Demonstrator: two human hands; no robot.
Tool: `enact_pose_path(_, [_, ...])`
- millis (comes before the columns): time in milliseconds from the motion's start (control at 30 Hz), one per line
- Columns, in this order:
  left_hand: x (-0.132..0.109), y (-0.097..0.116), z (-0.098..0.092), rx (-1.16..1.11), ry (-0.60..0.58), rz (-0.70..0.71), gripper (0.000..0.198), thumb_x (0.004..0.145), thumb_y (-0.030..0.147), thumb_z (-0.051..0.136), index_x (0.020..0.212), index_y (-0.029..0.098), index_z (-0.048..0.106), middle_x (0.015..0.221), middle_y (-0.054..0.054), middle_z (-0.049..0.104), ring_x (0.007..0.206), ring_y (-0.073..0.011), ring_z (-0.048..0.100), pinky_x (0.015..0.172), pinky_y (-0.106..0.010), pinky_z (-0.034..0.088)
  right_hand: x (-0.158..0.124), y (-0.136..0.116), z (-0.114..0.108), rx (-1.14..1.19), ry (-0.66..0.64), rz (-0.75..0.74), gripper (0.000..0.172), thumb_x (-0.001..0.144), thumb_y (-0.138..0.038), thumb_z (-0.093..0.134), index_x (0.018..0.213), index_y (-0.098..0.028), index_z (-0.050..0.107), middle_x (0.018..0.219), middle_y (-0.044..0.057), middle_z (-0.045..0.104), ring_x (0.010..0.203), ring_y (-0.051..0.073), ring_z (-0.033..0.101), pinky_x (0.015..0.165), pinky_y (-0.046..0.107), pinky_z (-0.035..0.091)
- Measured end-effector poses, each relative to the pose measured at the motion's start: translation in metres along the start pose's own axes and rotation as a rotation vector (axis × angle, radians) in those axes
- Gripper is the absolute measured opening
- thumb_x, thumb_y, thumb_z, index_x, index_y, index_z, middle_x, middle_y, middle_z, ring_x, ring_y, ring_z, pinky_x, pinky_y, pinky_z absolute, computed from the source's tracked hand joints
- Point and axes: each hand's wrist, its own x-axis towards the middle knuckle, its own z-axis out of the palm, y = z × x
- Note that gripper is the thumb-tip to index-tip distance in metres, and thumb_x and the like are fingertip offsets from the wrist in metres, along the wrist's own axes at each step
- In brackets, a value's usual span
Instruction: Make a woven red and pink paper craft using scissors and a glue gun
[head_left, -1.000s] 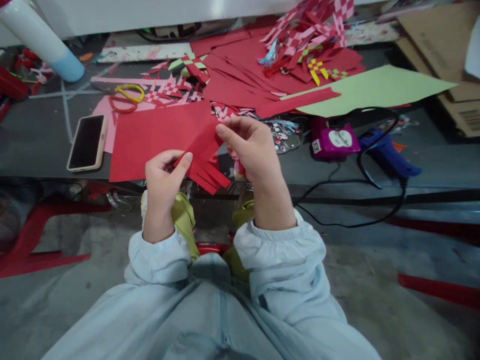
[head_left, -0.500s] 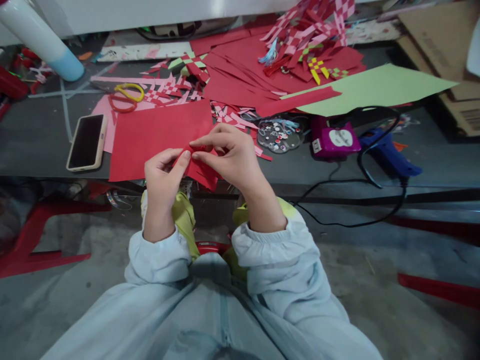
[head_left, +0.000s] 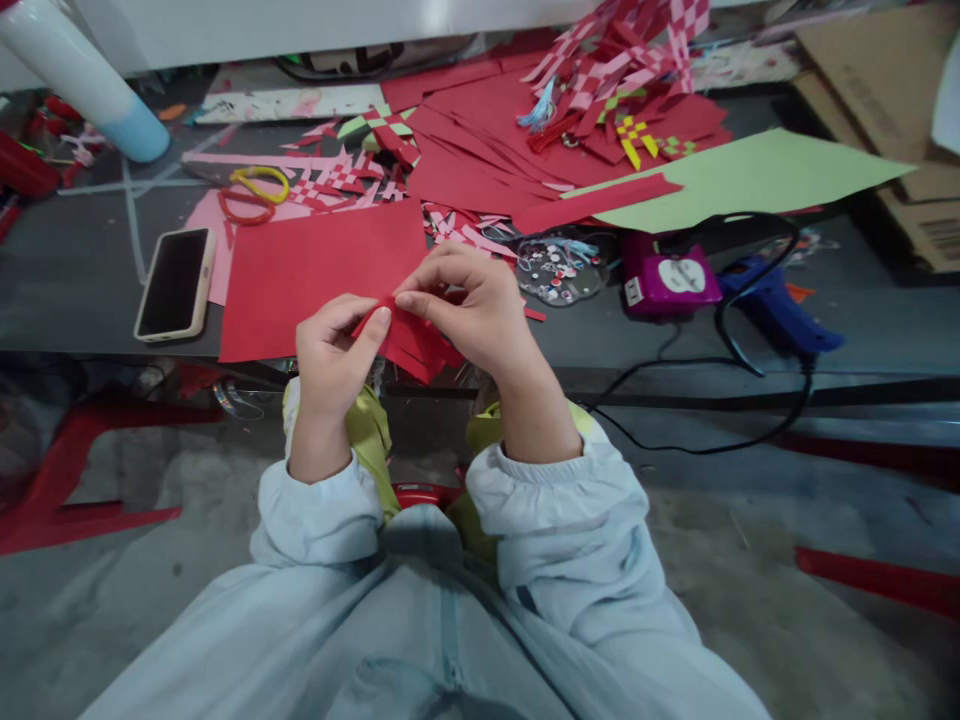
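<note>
From here I see my left hand point(head_left: 334, 350) pinching the red strips point(head_left: 420, 350) between thumb and fingers, my right hand point(head_left: 476, 310) nipping their top. They're over the table point(head_left: 885, 310)'s near edge, beside a red sheet point(head_left: 315, 275) and right of a phone point(head_left: 174, 285).

Left arm point(head_left: 319, 515) and right arm point(head_left: 562, 540) reach from near side toward far side, converging. Left wrist point(head_left: 322, 435) bare, nearly straight. Right wrist point(head_left: 532, 405) bare, slanting far and left. Left hand point(head_left: 330, 350) in pinch, left thumb point(head_left: 370, 337) pointing far and right, fingers curled. Right hand point(head_left: 484, 310) slightly farther, also pinching, right thumb point(head_left: 427, 308) aimed left, tip just beside left thumb.
</note>
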Motion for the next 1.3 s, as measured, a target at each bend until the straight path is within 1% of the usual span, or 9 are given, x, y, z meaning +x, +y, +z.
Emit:
enact_pose_path(100, [0.0, -0.003, 0.0, -0.01, 0.02, -0.048, 0.005, 0.082, 0.027, 0.072, 0.081, 0.024, 0.076, 0.068, 0.003, 0.066, 0.061, -0.0057, 0.058, 0.059, -0.016, 0.048, 0.0, 0.002, 0.0, -0.001, 0.022, 0.004, 0.008, 0.081, -0.017, 0.068, 0.073, -0.018, 0.068, 0.074, -0.001, 0.062, 0.07, 0.011, 0.053, 0.066, 0.028, 0.043])
enact_pose_path(333, [-0.001, -0.003, 0.0, 0.005, 0.071, -0.143, 0.012, 0.078, 0.034, 0.076, 0.076, 0.022, 0.075, 0.06, 0.004, 0.062, 0.048, -0.0035, 0.05, 0.051, -0.016, 0.045, 0.001, 0.006, 0.0, 0.012, 0.094, 0.088, 0.008, 0.081, -0.023, 0.068, 0.076, -0.017, 0.067, 0.073, -0.001, 0.062, 0.067, 0.01, 0.054, 0.065, 0.027, 0.042])
enact_pose_path(533, [0.001, -0.004, 0.0, -0.004, 0.21, -0.292, 0.026, 0.067, 0.044, 0.082, 0.071, 0.02, 0.073, 0.053, 0.005, 0.058, 0.042, -0.0037, 0.046, 0.041, -0.016, 0.039, 0.001, 0.005, -0.005, 0.067, 0.108, 0.142, 0.016, 0.08, -0.032, 0.071, 0.075, -0.017, 0.066, 0.07, -0.002, 0.063, 0.062, 0.009, 0.053, 0.061, 0.025, 0.043])
enact_pose_path(667, [0.002, -0.01, -0.001, -0.02, 0.271, -0.364, 0.033, 0.065, 0.05, 0.081, 0.074, 0.02, 0.072, 0.057, 0.004, 0.06, 0.045, -0.0045, 0.049, 0.041, -0.016, 0.039, 0.0, -0.001, -0.01, 0.079, 0.075, 0.17, 0.024, 0.078, -0.04, 0.073, 0.073, -0.017, 0.067, 0.068, -0.001, 0.064, 0.061, 0.009, 0.053, 0.058, 0.025, 0.042])
enact_pose_path(867, [0.003, -0.012, -0.005, -0.085, 0.282, -0.421, 0.035, 0.069, 0.05, 0.078, 0.085, 0.021, 0.069, 0.074, 0.001, 0.065, 0.051, -0.0056, 0.054, 0.045, -0.017, 0.045, -0.005, -0.013, -0.018, 0.112, -0.162, 0.148, 0.025, 0.072, -0.038, 0.078, 0.068, -0.015, 0.071, 0.066, 0.002, 0.065, 0.061, 0.01, 0.054, 0.056, 0.025, 0.04])
enact_pose_path(967, [0.003, -0.012, -0.006, -0.104, 0.302, -0.433, 0.035, 0.068, 0.049, 0.079, 0.087, 0.021, 0.068, 0.076, 0.002, 0.065, 0.051, -0.005, 0.054, 0.046, -0.017, 0.046, -0.006, -0.018, -0.022, 0.137, -0.295, 0.131, 0.023, 0.069, -0.036, 0.081, 0.067, -0.014, 0.073, 0.064, 0.002, 0.064, 0.058, 0.009, 0.053, 0.053, 0.024, 0.038])
enact_pose_path(1100, [0.003, -0.011, -0.007, -0.112, 0.306, -0.439, 0.035, 0.069, 0.048, 0.079, 0.089, 0.021, 0.067, 0.078, 0.001, 0.066, 0.053, -0.0048, 0.055, 0.045, -0.016, 0.044, -0.007, -0.022, -0.026, 0.17, -0.454, 0.145, 0.029, 0.065, -0.039, 0.084, 0.061, -0.014, 0.07, 0.059, 0.0, 0.06, 0.053, 0.007, 0.047, 0.048, 0.022, 0.034])
enact_pose_path(1233, [0.003, -0.012, -0.008, -0.106, 0.3, -0.422, 0.036, 0.07, 0.05, 0.079, 0.09, 0.022, 0.067, 0.08, 0.001, 0.067, 0.055, -0.0057, 0.056, 0.048, -0.017, 0.046, -0.007, -0.021, -0.028, 0.187, -0.638, 0.179, 0.041, 0.074, -0.045, 0.076, 0.05, -0.014, 0.062, 0.051, -0.001, 0.055, 0.049, 0.005, 0.042, 0.047, 0.022, 0.031])
enact_pose_path(1300, [0.002, -0.013, -0.008, -0.094, 0.295, -0.42, 0.036, 0.071, 0.05, 0.078, 0.091, 0.023, 0.067, 0.082, 0.0, 0.067, 0.056, -0.0061, 0.057, 0.049, -0.018, 0.047, -0.008, -0.02, -0.028, 0.184, -0.693, 0.192, 0.044, 0.077, -0.045, 0.073, 0.048, -0.014, 0.06, 0.049, -0.001, 0.054, 0.049, 0.006, 0.042, 0.047, 0.022, 0.032])
